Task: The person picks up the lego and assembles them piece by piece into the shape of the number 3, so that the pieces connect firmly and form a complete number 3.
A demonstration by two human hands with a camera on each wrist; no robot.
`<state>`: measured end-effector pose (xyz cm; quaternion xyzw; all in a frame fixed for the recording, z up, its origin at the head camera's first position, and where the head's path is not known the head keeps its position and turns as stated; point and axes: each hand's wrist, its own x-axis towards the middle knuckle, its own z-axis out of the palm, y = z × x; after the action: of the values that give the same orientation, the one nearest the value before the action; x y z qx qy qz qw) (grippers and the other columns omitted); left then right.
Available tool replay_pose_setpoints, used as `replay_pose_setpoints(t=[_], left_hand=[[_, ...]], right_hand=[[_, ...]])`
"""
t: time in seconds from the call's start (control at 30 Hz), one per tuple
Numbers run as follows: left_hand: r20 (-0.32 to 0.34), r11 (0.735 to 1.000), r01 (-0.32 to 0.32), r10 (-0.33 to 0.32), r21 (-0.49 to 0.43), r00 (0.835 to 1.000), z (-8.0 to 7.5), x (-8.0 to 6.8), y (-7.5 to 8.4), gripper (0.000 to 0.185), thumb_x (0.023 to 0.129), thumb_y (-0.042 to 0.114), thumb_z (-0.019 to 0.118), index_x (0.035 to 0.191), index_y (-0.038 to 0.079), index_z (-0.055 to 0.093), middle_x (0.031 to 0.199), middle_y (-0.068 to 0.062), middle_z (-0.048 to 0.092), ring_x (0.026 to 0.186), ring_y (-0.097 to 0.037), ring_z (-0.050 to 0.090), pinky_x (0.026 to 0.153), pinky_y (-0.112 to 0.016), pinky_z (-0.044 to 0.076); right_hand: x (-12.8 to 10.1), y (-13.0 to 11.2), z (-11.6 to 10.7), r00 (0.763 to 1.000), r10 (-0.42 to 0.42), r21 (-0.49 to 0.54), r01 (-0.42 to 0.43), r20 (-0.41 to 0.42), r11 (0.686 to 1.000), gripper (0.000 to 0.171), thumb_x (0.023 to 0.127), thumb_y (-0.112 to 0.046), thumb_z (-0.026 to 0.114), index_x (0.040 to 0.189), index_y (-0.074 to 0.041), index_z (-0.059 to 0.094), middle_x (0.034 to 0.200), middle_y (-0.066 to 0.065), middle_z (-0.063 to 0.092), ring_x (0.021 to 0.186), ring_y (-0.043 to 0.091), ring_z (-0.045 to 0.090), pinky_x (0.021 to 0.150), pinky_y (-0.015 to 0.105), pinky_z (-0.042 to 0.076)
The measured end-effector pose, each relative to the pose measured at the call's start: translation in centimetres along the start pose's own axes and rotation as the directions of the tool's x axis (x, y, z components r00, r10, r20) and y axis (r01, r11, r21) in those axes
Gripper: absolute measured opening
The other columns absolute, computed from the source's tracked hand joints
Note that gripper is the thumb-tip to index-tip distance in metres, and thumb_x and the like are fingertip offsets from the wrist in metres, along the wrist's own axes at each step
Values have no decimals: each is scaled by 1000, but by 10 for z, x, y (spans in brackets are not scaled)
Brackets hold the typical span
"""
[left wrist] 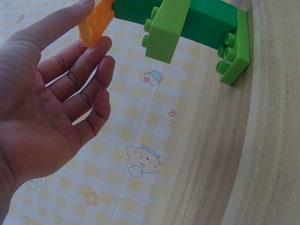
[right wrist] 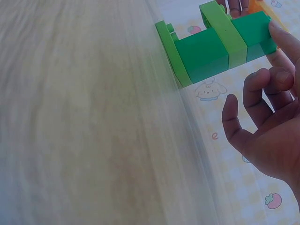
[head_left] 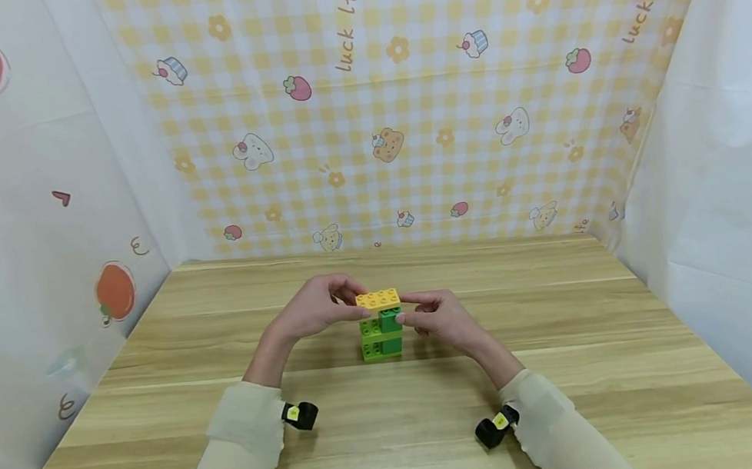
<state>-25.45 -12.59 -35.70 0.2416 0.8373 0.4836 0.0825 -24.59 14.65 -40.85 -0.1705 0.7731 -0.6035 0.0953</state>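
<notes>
A small tower of toy building bricks stands upright on the table. Its light green base [right wrist: 174,58] carries a lower dark green brick [right wrist: 204,55]. Above come a light green middle brick [left wrist: 165,33] and an upper dark green brick [right wrist: 257,33], both dark bricks toward the right side. The yellow brick [head_left: 378,299] lies across the top, studs up. My left hand [head_left: 317,305] pinches its left end between thumb and fingers. From the right, my right hand [head_left: 443,320] holds the upper dark green brick between thumb and index finger, the fingertip close by the yellow brick; its other fingers curl loosely.
The wooden table [head_left: 399,433] extends around the tower on all sides. A yellow checked cloth [head_left: 362,112] hangs behind it, with white cloth walls at left and right. Each sleeve bears a small black wrist camera [head_left: 306,416].
</notes>
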Motion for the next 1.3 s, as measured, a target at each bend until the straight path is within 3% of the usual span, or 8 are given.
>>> replay_pose_setpoints(t=[1.0,1.3], left_hand=[[35,1000,-16,15,5,999,1,0,0,27,89,20,85,112,10,75,96,-5,73,93,-23,64,76,-36,49],[34,1000,-20,19,18,999,1,-1,2,26,90,21,84,112,11,75,95,-4,73,95,-29,65,76,-37,49]], right_hand=[[0,1,0,1000,-11,24,11,-13,1000,49,96,-15,78,141,-2,66,62,-5,54,61,12,48,62,28,44],[-2,-3,2,999,-43,98,43,7,994,48,99,-14,74,145,-6,64,62,-6,53,61,11,47,64,30,43]])
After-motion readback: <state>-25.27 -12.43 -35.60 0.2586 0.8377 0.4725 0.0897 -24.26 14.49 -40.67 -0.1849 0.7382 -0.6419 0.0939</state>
